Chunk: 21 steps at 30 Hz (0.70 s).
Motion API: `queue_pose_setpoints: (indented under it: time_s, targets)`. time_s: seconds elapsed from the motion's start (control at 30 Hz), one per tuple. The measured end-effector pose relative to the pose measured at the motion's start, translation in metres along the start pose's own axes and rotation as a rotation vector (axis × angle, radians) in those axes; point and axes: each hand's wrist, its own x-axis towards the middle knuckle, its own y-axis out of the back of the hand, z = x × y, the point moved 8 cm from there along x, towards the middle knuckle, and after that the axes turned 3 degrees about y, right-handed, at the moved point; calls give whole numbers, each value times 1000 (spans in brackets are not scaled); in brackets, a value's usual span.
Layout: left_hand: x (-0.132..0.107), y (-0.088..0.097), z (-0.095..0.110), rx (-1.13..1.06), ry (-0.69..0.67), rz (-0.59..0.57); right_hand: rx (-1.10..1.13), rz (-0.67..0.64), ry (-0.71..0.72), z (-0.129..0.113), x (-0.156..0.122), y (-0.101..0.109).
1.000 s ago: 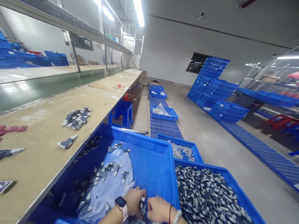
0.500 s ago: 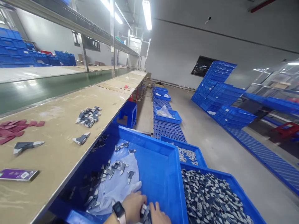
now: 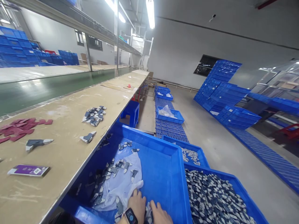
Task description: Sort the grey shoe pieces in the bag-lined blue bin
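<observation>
I'm watching the left hand and right hand low in the blue tray, grey-and-white parts between them; whether fingers pinch any, I can't tell. Tan worktop alongside, grey wall beyond!

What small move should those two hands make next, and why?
Probably bring them gently together around the grey-and-white pieces: these lie between the left hand and right hand, near the blue tray's closest end.
</observation>
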Motion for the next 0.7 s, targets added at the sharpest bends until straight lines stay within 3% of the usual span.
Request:
queue_pose_setpoints:
  time_s: [0.13, 0.4, 0.7]
  targets:
    - [-2, 0, -7, 26, 44, -32, 0, 17, 18, -3, 2, -7]
    - [-22, 21, -9, 77, -83, -97, 87, 74, 6, 5, 3, -15]
    - [-11, 5, -10, -21, -49, -61, 29, 158, -85, 22, -1, -2]
